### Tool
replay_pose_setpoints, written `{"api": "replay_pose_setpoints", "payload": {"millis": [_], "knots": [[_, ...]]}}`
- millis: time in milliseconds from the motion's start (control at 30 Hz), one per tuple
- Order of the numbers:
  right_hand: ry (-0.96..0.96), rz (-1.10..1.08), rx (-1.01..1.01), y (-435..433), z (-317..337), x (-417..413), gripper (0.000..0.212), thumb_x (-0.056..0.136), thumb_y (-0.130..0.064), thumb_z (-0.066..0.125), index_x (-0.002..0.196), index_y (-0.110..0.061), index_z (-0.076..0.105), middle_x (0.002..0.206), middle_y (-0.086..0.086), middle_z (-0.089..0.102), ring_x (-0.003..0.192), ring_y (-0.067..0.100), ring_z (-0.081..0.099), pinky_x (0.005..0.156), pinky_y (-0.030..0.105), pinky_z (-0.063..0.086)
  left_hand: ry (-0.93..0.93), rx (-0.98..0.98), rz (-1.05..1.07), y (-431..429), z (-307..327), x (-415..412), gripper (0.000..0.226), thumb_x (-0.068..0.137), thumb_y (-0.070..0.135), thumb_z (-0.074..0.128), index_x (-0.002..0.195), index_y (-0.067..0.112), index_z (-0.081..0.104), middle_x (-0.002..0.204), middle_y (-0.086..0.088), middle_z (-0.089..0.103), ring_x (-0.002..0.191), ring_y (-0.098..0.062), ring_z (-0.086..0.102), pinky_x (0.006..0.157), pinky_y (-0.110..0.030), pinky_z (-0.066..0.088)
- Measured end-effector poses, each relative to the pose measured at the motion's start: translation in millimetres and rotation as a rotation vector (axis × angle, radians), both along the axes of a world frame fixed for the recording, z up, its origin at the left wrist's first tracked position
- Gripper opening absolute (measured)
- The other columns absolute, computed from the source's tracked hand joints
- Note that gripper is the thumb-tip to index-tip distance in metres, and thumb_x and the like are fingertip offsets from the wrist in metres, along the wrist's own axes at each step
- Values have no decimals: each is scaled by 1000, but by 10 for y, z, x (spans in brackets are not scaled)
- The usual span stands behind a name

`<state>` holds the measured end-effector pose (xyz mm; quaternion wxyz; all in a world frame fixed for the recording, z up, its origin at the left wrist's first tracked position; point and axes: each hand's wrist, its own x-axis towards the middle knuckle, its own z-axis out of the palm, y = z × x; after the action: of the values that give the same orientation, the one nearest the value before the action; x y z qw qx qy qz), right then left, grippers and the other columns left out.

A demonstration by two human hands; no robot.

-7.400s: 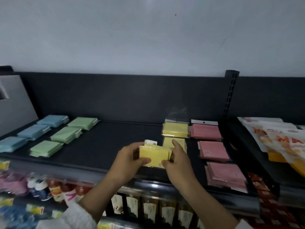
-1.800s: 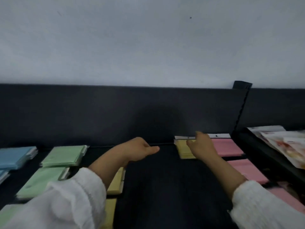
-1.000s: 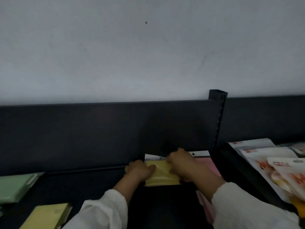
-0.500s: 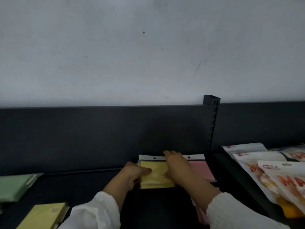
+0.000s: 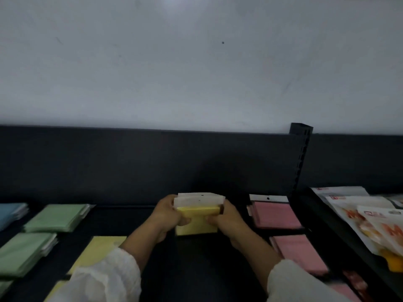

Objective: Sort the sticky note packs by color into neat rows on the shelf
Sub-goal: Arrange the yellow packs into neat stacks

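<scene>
Yellow sticky note packs (image 5: pixel 197 216), clear-sleeved, with white header cards (image 5: pixel 199 198) punched for hanging: one small stack, towards the back of the black metal shelf (image 5: pixel 196 269).

Position: between the green packs (image 5: pixel 56 216) and the pink packs (image 5: pixel 275 214). I cannot tell whether its lower edge rests on the shelf.

Hands: I have the left hand (image 5: pixel 168 216) and the right hand (image 5: pixel 226 219) curled round opposite sides of the stack, thumbs on its front face.

Other stock: blue packs (image 5: pixel 11 212) far left; loose yellow packs (image 5: pixel 102 249) near the left sleeve; printed white pouches (image 5: pixel 370 216) on the neighbouring shelf.

Risks, as I judge them:
- The sleeves look slick, so a loose squeeze could let the stack fan out and slide apart.
- The headers sit uneven, so the stack may set down crooked.
- The right elbow is near the pink row and could drag it out of line.

Writing: a large red-orange letter on the pouches, seemingly "M". Everything else is too blurred to read.
</scene>
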<state>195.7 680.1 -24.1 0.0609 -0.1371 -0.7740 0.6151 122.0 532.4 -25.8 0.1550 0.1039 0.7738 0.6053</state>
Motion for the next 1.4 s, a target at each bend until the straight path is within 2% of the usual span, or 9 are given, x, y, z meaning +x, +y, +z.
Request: {"api": "replay_pose_setpoints", "payload": {"millis": [100, 267, 400, 567, 800, 933, 1133, 1267, 1400], "knots": [[140, -66, -20, -218, -80, -46, 44, 89, -1, 52, 124, -25, 41, 108, -8, 51, 89, 0, 48, 67, 11, 40, 74, 84, 133, -58, 26, 82, 47, 75, -10, 64, 110, 17, 48, 105, -8, 59, 98, -23, 56, 81, -36, 51], [147, -59, 37, -335, -137, -59, 47, 93, -2, 47, 132, -25, 33, 116, -3, 48, 102, 9, 46, 78, 19, 39, 125, 171, 200, -5, -43, 188, 42, 84, -6, 52, 112, 21, 36, 102, -1, 53, 92, -13, 51, 74, -27, 45], [82, -33, 79, -352, -299, 16, 59, 91, 5, 42, 141, -22, 25, 125, -2, 45, 108, 9, 43, 88, 20, 37, 71, 36, 175, 22, -303, 198, 41, 84, -5, 43, 122, 12, 39, 111, -7, 55, 90, -12, 53, 64, -22, 43], [69, -36, 73, -391, -311, -16, 70, 92, 6, 39, 146, -24, 7, 128, -3, 38, 112, 11, 40, 94, 25, 36, 130, -223, 144, 3, -324, 134, 42, 88, -2, 43, 129, 5, 34, 119, -14, 52, 105, -29, 52, 84, -33, 45], [116, -96, 145, -470, -92, -57, 47, 90, 2, 48, 132, -16, 35, 117, 3, 49, 103, 13, 46, 86, 28, 40, 291, -394, 13, -306, -26, 26, 37, 92, 10, 47, 129, 7, 42, 131, -13, 49, 116, -24, 49, 90, -25, 38], [175, -75, 103, -680, 124, -221, 30, 91, -4, 53, 111, -23, 41, 99, -6, 51, 85, 5, 49, 68, 22, 42, 355, -424, 2, -688, 299, -171, 35, 90, 16, 56, 123, 6, 47, 125, -11, 53, 113, -25, 51, 90, -30, 42], [107, -39, -143, -1188, 186, -632, 28, 88, -12, 61, 115, -12, 55, 105, 5, 65, 95, 22, 63, 85, 43, 54, 127, -192, 23, -1355, 404, -481, 17, 92, 15, 53, 104, 6, 61, 97, -9, 63, 87, -20, 58, 78, -32, 49], [37, -98, -219, -1433, 17, -837, 21, 84, -16, 68, 103, -7, 62, 97, 10, 68, 87, 23, 65, 73, 32, 55, -31, -124, 85, -1580, 186, -652, 20, 92, 22, 54, 94, 4, 63, 80, -7, 55, 70, -16, 52, 60, -23, 45], [-64, -148, -137, -1547, -159, -980, 14, 83, -22, 69, 89, -10, 65, 92, 9, 68, 85, 25, 66, 80, 37, 56, -90, -143, 93, -1687, -20, -756, 25, 92, 26, 55, 76, 7, 59, 72, -7, 56, 67, -16, 53, 58, -24, 45]]}}
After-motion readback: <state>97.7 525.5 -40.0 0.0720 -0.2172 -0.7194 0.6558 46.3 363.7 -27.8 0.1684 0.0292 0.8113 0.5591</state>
